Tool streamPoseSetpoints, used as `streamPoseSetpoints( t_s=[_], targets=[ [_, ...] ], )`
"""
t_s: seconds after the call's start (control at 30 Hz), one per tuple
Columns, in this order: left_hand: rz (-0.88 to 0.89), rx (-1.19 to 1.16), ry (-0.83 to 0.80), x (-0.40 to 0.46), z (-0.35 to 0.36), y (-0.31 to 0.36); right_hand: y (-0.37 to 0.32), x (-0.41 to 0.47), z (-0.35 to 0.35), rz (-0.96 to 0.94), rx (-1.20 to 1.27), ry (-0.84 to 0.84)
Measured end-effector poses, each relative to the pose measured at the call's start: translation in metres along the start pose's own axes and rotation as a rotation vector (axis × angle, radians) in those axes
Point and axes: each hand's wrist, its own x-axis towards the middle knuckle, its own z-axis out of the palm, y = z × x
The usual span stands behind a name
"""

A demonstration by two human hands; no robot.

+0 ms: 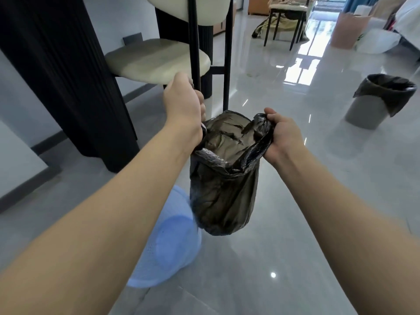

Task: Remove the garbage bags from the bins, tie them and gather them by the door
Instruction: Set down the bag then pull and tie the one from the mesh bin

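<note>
A black garbage bag (223, 192) hangs in the air in front of me, its mouth held open. My left hand (184, 108) grips the bag's left rim and my right hand (281, 135) is closed on a bunched part of the right rim. Below and to the left stands a light blue mesh bin (166, 244) with no bag in it. At the right, a grey bin (366, 110) on the floor is lined with another black bag (388, 89) folded over its rim.
A cream chair (159, 57) with black legs stands just behind the bag, beside a dark fluted table base (68, 76). A pink bin (347, 30) and white bags sit far right. Another chair (286, 21) stands at the back on the glossy tiled floor.
</note>
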Motion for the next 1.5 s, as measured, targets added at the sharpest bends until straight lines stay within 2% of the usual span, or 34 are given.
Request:
streamPoseSetpoints(
  t_s=[0.13, 0.27, 0.37, 0.6, 0.7, 0.77, 0.87, 0.93, 1.0, 1.07, 1.13, 1.23, 1.27, 1.33, 1.4, 1.43, 1.5],
  targets=[
    [-0.047, 0.005, -0.005, -0.003, -0.002, -0.012, 0.005, 0.004, -0.003, -0.064, -0.147, 0.099],
    [-0.059, 0.028, -0.028, -0.007, 0.003, -0.022, 0.001, 0.005, -0.021, -0.208, -0.435, 0.178],
    [-0.066, 0.089, -0.022, -0.007, 0.008, -0.033, -0.010, 0.009, -0.045, -0.315, -0.790, 0.200],
    [-0.170, 0.282, -0.006, -0.010, 0.023, -0.115, -0.017, 0.010, -0.134, -0.412, -1.897, 0.172],
    [-0.154, 0.412, 0.018, -0.006, 0.026, -0.156, -0.024, 0.008, -0.168, -0.418, -2.167, 0.194],
    [-0.070, 0.622, 0.034, -0.002, 0.028, -0.169, -0.039, 0.008, -0.187, -0.340, -2.281, 0.228],
    [0.113, 1.027, 0.030, 0.009, 0.019, -0.172, -0.068, 0.005, -0.216, -0.209, -2.312, 0.310],
    [0.203, 1.224, -0.036, 0.013, 0.008, -0.167, -0.085, 0.003, -0.232, -0.089, -2.294, 0.334],
    [0.301, 1.514, -0.185, 0.012, 0.004, -0.166, -0.094, 0.002, -0.243, 0.055, -2.331, 0.309],
    [0.482, 1.781, -0.370, 0.004, 0.002, -0.170, -0.094, 0.002, -0.244, 0.161, -2.414, 0.249],
    [0.664, 1.887, -0.554, -0.009, 0.002, -0.176, -0.090, 0.004, -0.242, 0.220, -2.456, 0.228],
    [0.773, 1.967, -0.791, -0.032, -0.001, -0.191, -0.077, 0.004, -0.234, 0.180, -2.473, 0.221],
    [0.826, 2.033, -0.863, -0.037, -0.002, -0.197, -0.069, 0.002, -0.232, 0.091, -2.439, 0.150],
    [0.877, 2.252, -1.024, -0.039, -0.003, -0.212, -0.049, -0.007, -0.227, -0.049, -2.257, -0.162],
    [0.861, 2.315, -1.156, -0.035, -0.002, -0.225, -0.022, -0.020, -0.223, -0.002, -2.065, -0.417],
    [0.850, 2.294, -1.193, -0.032, -0.001, -0.229, -0.007, -0.024, -0.224, 0.031, -2.052, -0.473],
    [0.801, 2.174, -1.187, -0.028, 0.000, -0.233, 0.022, -0.027, -0.231, 0.084, -2.192, -0.502]
  ],
)
